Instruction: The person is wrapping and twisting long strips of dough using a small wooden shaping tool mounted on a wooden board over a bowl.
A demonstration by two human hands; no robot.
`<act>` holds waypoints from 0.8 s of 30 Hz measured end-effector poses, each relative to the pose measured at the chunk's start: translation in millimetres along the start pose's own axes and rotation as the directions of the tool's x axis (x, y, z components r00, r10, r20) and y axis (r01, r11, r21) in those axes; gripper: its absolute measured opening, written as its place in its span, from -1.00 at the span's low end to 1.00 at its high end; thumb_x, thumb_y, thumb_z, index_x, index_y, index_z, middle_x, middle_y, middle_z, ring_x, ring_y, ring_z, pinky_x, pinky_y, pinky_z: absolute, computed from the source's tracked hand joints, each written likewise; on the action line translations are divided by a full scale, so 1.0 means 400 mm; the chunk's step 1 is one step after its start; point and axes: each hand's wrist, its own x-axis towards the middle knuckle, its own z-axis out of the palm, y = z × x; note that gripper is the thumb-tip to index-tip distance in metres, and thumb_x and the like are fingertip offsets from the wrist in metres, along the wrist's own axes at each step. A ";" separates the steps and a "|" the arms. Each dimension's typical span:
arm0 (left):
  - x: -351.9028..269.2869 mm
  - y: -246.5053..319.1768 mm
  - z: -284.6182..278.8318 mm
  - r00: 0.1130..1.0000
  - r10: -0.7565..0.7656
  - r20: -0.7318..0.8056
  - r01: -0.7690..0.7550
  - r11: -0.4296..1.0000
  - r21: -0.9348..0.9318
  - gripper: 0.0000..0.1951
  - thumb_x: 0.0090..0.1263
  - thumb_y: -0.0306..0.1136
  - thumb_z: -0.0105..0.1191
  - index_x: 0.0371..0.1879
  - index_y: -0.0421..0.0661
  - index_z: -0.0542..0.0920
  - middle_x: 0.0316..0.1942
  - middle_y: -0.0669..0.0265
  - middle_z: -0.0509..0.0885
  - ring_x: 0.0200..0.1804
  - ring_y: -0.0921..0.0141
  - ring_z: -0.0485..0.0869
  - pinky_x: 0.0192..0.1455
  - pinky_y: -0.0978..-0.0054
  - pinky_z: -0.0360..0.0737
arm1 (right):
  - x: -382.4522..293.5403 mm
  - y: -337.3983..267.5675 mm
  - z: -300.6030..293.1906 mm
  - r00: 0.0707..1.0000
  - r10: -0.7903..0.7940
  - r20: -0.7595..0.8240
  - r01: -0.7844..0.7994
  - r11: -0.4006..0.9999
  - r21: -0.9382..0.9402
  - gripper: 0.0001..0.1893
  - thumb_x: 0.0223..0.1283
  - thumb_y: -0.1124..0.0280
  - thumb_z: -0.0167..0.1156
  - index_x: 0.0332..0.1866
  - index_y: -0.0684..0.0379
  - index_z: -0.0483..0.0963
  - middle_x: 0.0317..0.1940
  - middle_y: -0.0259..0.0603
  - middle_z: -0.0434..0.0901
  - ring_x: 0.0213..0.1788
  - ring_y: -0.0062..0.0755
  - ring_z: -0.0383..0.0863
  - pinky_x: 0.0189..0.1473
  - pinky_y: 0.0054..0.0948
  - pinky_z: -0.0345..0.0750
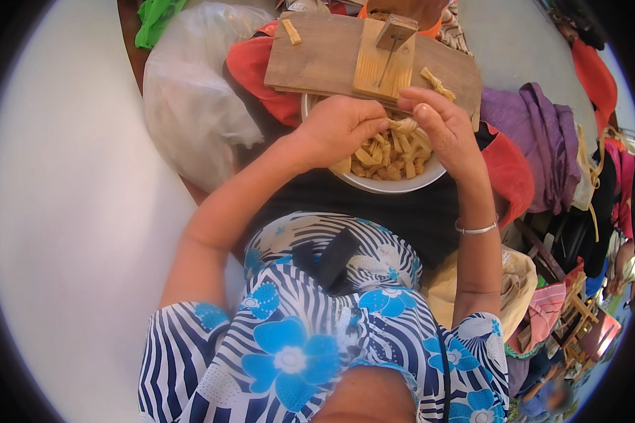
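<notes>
My left hand (344, 127) pinches the end of a pale tan knotted strip (402, 126) between thumb and fingers. Beside its other end is my right hand (444, 127), fingers slightly bent; whether they grip the strip cannot be told. Below both hands, a white bowl (386, 187) holds many tan folded and knotted pieces (394, 156). A wooden board (317, 58) lies across the bowl's far side, with a lighter wood piece (368, 66) and an upright wooden block (397, 33) on it. One short tan piece (291, 31) lies at the board's left, a knotted one (437, 83) at its right.
At the left are a translucent plastic bag (190, 95) and a green bag (156, 21). Red cloth (508, 169) shows beside the bowl, purple cloth (534, 143) farther right. A beige bag (516, 285) is near my right elbow. Another person (547, 396) appears at lower right.
</notes>
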 end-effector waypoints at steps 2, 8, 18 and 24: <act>0.023 0.008 -0.020 0.995 -0.072 0.074 0.077 0.995 -0.066 -0.80 0.43 -0.33 0.00 -0.24 -0.22 0.61 -0.45 0.29 0.58 -0.39 0.46 0.50 -0.31 0.52 0.46 | 0.022 -0.003 -0.008 0.965 0.178 0.193 -0.198 0.976 0.093 -0.72 0.27 0.34 0.18 -0.06 0.35 0.53 -0.36 -0.26 0.62 -0.39 -0.59 0.59 -0.30 -0.58 0.53; 0.080 -0.030 -0.095 0.972 -0.227 0.057 0.234 0.948 -0.215 -0.81 0.44 -0.33 -0.03 -0.23 -0.17 0.61 -0.47 0.47 0.53 -0.41 0.65 0.42 -0.40 0.66 0.37 | 0.080 0.041 -0.014 0.994 0.094 -0.052 -0.082 0.978 0.194 -0.88 0.23 0.43 0.20 -0.26 0.27 0.55 -0.52 -0.40 0.53 -0.54 -0.68 0.46 -0.47 -0.64 0.43; 0.155 -0.090 -0.106 0.967 -0.256 0.016 0.245 0.907 -0.344 -0.85 0.40 -0.33 -0.01 -0.24 -0.13 0.53 -0.46 0.50 0.49 -0.40 0.66 0.40 -0.38 0.69 0.34 | 0.136 0.073 0.003 0.963 -0.050 -0.266 0.056 0.998 0.016 -0.89 0.25 0.45 0.15 -0.27 0.27 0.55 -0.49 -0.49 0.49 -0.44 -0.76 0.39 -0.40 -0.66 0.36; 0.163 -0.069 -0.098 0.989 -0.119 -0.088 0.091 0.959 -0.269 -0.84 0.39 -0.33 0.00 -0.28 -0.18 0.53 -0.43 0.43 0.55 -0.34 0.57 0.50 -0.28 0.57 0.44 | 0.129 0.079 0.022 0.897 -0.253 -0.364 0.208 0.965 -0.158 -0.92 0.25 0.48 0.17 -0.33 0.24 0.55 -0.56 -0.47 0.45 -0.49 -0.73 0.42 -0.45 -0.65 0.37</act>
